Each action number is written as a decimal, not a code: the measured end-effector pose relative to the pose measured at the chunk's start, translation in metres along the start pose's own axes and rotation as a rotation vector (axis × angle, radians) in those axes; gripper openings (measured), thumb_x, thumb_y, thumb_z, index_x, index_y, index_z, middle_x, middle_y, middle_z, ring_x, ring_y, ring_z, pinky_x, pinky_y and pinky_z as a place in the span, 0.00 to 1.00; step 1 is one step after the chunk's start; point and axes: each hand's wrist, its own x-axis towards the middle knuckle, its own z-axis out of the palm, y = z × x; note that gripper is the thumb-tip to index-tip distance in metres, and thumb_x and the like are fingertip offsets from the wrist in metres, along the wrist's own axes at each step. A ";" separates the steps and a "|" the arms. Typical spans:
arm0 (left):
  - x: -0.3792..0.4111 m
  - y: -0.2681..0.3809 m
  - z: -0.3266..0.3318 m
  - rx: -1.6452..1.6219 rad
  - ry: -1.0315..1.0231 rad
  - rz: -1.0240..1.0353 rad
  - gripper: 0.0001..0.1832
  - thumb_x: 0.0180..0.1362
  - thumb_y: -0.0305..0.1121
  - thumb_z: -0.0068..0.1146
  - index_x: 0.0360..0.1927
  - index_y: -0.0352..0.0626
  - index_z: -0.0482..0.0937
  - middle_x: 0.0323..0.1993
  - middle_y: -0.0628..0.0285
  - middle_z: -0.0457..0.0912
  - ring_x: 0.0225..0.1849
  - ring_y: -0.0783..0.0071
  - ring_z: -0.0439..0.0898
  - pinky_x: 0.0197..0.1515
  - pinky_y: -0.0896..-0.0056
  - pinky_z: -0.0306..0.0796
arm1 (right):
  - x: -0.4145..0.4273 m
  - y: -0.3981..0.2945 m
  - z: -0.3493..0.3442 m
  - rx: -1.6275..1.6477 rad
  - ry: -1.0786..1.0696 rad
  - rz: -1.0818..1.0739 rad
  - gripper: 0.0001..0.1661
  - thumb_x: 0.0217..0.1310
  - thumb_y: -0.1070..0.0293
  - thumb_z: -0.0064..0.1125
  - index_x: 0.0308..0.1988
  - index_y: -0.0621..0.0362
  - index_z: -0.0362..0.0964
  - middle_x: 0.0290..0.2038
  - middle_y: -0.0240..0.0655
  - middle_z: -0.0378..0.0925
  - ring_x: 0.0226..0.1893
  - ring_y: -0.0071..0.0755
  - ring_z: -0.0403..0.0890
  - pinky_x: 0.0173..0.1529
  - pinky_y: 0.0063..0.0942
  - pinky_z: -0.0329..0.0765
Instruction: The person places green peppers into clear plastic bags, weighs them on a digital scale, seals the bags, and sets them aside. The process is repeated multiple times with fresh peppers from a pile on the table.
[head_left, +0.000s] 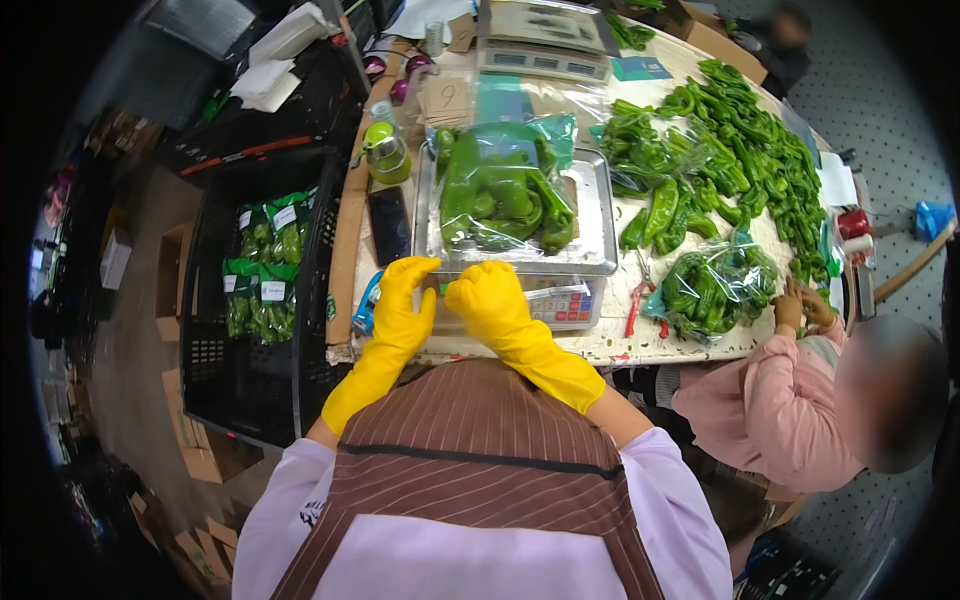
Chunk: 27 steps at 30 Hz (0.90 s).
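Note:
Both my hands wear yellow rubber gloves at the near edge of a digital scale's steel pan (592, 259). On the pan lies a clear plastic bag of long green peppers (499, 191), its edge reaching toward my hands. My left hand (409, 289) is half curled, thumb apart from the fingers, with nothing plainly in it. My right hand (487, 292) is closed in a fist beside the bag's near edge; whether it grips the film is hidden. The scale's keypad (562, 306) shows partly right of that hand. A phone (388, 225) and a green-lidded glass jar (386, 154) stand left of the pan.
A black crate (262, 375) with labelled pepper bags (259, 292) stands left. Right of the scale are red-handled scissors (637, 300), another bag of peppers (709, 292) and loose peppers (757, 150). A co-worker in pink (787, 420) reaches to the table's right side. A second scale (544, 64) stands behind.

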 end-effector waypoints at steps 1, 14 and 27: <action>0.006 -0.006 0.009 -0.133 -0.042 0.017 0.19 0.48 0.16 0.56 0.44 0.43 0.83 0.36 0.57 0.81 0.35 0.60 0.80 0.42 0.65 0.74 | -0.002 0.002 0.003 -0.008 0.000 -0.001 0.05 0.45 0.66 0.62 0.29 0.47 0.74 0.28 0.32 0.74 0.31 0.42 0.75 0.39 0.40 0.69; 0.045 -0.033 -0.002 0.108 -0.196 0.542 0.11 0.38 0.29 0.71 0.29 0.48 0.83 0.23 0.66 0.79 0.24 0.63 0.77 0.27 0.64 0.68 | -0.073 -0.025 -0.133 0.863 0.021 0.554 0.03 0.64 0.74 0.58 0.36 0.59 0.71 0.43 0.37 0.79 0.42 0.35 0.79 0.50 0.36 0.75; 0.039 -0.045 -0.017 0.144 -0.221 0.565 0.14 0.37 0.30 0.76 0.29 0.48 0.82 0.25 0.66 0.79 0.27 0.63 0.79 0.29 0.63 0.69 | -0.201 0.063 -0.198 -0.141 -0.362 0.711 0.47 0.41 0.68 0.76 0.64 0.54 0.65 0.61 0.46 0.71 0.61 0.53 0.70 0.65 0.42 0.67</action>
